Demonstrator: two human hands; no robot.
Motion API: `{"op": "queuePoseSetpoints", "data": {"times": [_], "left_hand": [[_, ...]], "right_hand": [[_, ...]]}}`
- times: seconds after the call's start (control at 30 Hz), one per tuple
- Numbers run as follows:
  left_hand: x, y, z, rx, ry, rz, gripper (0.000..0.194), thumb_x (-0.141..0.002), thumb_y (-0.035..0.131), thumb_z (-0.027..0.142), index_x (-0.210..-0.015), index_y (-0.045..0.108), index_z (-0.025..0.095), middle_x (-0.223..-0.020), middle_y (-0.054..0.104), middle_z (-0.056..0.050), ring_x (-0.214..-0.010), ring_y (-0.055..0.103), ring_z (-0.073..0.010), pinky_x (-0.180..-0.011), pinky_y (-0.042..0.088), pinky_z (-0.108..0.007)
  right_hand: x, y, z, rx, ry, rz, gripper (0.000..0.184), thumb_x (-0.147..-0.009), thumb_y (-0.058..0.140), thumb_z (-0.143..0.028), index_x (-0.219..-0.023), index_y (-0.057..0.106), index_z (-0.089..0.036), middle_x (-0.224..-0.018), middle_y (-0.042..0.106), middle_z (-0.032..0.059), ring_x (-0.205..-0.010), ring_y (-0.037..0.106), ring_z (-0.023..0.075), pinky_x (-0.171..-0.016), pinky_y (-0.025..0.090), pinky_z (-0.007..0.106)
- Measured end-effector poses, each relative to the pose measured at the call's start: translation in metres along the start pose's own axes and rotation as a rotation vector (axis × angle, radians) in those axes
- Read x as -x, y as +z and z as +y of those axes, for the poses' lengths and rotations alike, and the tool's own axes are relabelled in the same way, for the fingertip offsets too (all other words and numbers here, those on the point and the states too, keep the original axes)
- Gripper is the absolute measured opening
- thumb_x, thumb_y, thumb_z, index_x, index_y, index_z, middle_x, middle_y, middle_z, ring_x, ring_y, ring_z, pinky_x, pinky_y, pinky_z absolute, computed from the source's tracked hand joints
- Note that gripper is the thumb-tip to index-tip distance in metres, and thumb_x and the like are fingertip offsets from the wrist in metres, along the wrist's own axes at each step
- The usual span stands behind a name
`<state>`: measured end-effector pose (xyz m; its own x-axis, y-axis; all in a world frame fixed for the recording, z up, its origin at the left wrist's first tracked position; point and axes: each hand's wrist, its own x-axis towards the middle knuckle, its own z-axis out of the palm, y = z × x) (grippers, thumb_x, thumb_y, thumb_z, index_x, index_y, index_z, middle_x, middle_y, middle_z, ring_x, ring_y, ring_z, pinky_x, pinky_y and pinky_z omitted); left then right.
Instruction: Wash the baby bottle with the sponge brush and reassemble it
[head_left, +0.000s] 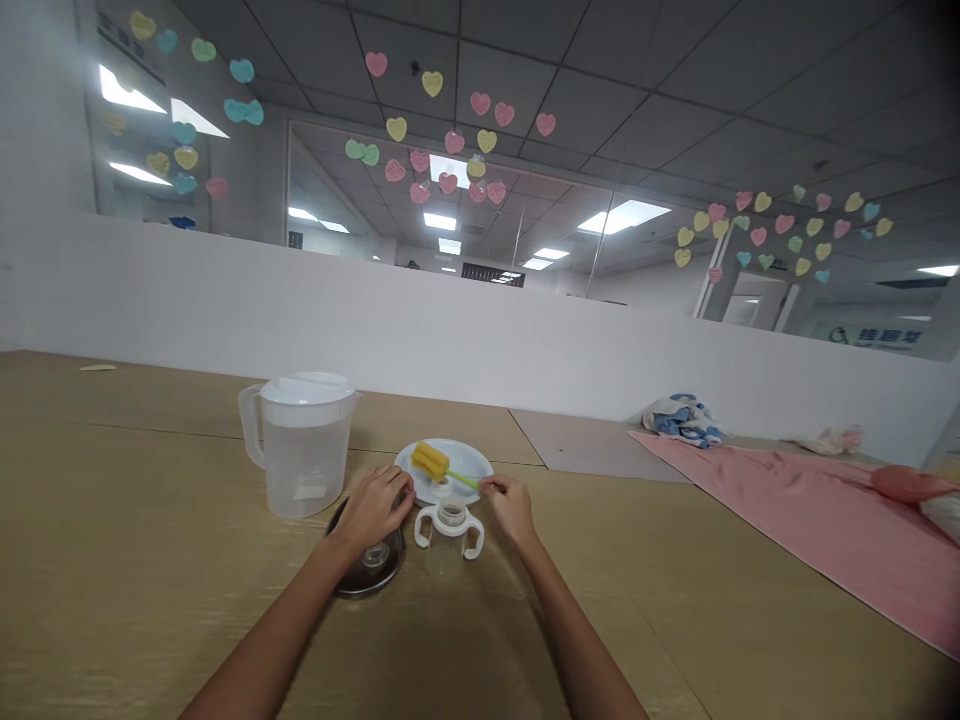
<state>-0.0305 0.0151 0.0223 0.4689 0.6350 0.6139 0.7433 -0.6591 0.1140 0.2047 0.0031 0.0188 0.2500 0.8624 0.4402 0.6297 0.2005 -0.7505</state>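
The green handle of a bottle brush [431, 461] with a yellow sponge head is pinched in my right hand [510, 505]. Its head lies over the left part of a white plate [474, 459]. My left hand [377, 508] has its fingers bent together at the plate's left rim and appears to grip it. Below that hand is a round dark metal dish [361, 584], partly covered, with a small clear piece [376, 554] in it. Between my hands a clear baby bottle [448, 550] with two white handles stands upright, its mouth uncapped.
A translucent lidded pitcher [306, 450] stands left of the dish. At the right, a pink cloth [810, 510] covers the table, with a blue and white cloth bundle [682, 418] and a reddish item [907, 483] nearby. A low white wall [450, 345] runs along the back.
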Motion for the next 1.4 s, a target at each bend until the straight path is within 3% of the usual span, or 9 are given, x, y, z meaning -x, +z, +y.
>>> {"op": "queuePoseSetpoints", "data": {"times": [0.13, 0.27, 0.37, 0.7, 0.87, 1.07, 1.4], "left_hand": [[0.0, -0.001, 0.001, 0.004, 0.006, -0.008, 0.021, -0.087, 0.038, 0.027, -0.081, 0.057, 0.019, -0.083, 0.061, -0.005, -0.082, 0.053, -0.0197, -0.078, 0.037, -0.034], [-0.001, -0.001, 0.0, 0.006, 0.0, -0.017, 0.022, -0.087, 0.038, 0.027, -0.081, 0.057, 0.019, -0.084, 0.061, -0.005, -0.082, 0.053, -0.0195, -0.076, 0.037, -0.033], [-0.001, -0.001, 0.0, 0.002, 0.003, -0.02, 0.023, -0.088, 0.036, 0.026, -0.081, 0.058, 0.018, -0.085, 0.061, -0.005, -0.083, 0.053, -0.0193, -0.077, 0.037, -0.033], [0.0, -0.002, 0.001, -0.025, -0.011, -0.04, 0.026, -0.087, 0.036, 0.026, -0.082, 0.06, 0.018, -0.086, 0.063, -0.007, -0.084, 0.053, -0.0201, -0.079, 0.037, -0.035], [-0.001, -0.003, 0.001, -0.015, -0.02, -0.059, 0.026, -0.087, 0.037, 0.027, -0.082, 0.061, 0.018, -0.086, 0.063, -0.007, -0.083, 0.054, -0.0198, -0.079, 0.037, -0.034], [-0.001, -0.002, 0.001, 0.011, -0.025, -0.05, 0.025, -0.087, 0.036, 0.026, -0.084, 0.06, 0.018, -0.088, 0.062, -0.007, -0.086, 0.053, -0.0201, -0.079, 0.038, -0.034], [0.0, 0.006, -0.005, 0.051, -0.031, -0.028, 0.022, -0.086, 0.04, 0.028, -0.096, 0.058, 0.019, -0.1, 0.061, -0.007, -0.095, 0.052, -0.0216, -0.085, 0.037, -0.036]], "right_hand": [[-0.002, -0.004, -0.002, 0.081, -0.063, 0.166, 0.027, -0.067, 0.05, -0.038, -0.076, 0.065, -0.017, -0.064, 0.061, 0.0014, -0.062, 0.054, 0.0165, -0.058, 0.037, 0.023], [-0.003, -0.009, -0.002, 0.06, -0.071, 0.117, 0.022, -0.066, 0.051, -0.037, -0.064, 0.061, -0.017, -0.057, 0.056, -0.0011, -0.056, 0.049, 0.0135, -0.054, 0.034, 0.021], [-0.001, -0.011, -0.003, 0.199, -0.058, 0.098, 0.016, -0.065, 0.051, -0.029, -0.059, 0.061, -0.018, -0.052, 0.052, -0.0027, -0.053, 0.047, 0.0123, -0.051, 0.029, 0.021], [0.003, -0.011, 0.001, 0.602, -0.125, 0.238, 0.016, -0.073, 0.051, -0.023, -0.066, 0.065, -0.019, -0.063, 0.062, 0.0027, -0.06, 0.052, 0.0129, -0.054, 0.023, 0.023], [0.002, -0.009, 0.002, 0.678, -0.19, 0.201, 0.017, -0.074, 0.052, -0.02, -0.069, 0.068, -0.019, -0.065, 0.065, 0.0051, -0.062, 0.054, 0.0138, -0.056, 0.026, 0.023], [0.001, -0.008, -0.002, 0.593, -0.22, 0.076, 0.017, -0.073, 0.052, -0.019, -0.069, 0.069, -0.018, -0.068, 0.068, 0.0043, -0.063, 0.056, 0.0134, -0.056, 0.029, 0.022], [-0.005, -0.004, 0.004, 0.027, -0.05, -0.021, 0.018, -0.062, 0.051, -0.025, -0.055, 0.064, -0.016, -0.05, 0.058, -0.0012, -0.052, 0.05, 0.0131, -0.049, 0.032, 0.021]]}}
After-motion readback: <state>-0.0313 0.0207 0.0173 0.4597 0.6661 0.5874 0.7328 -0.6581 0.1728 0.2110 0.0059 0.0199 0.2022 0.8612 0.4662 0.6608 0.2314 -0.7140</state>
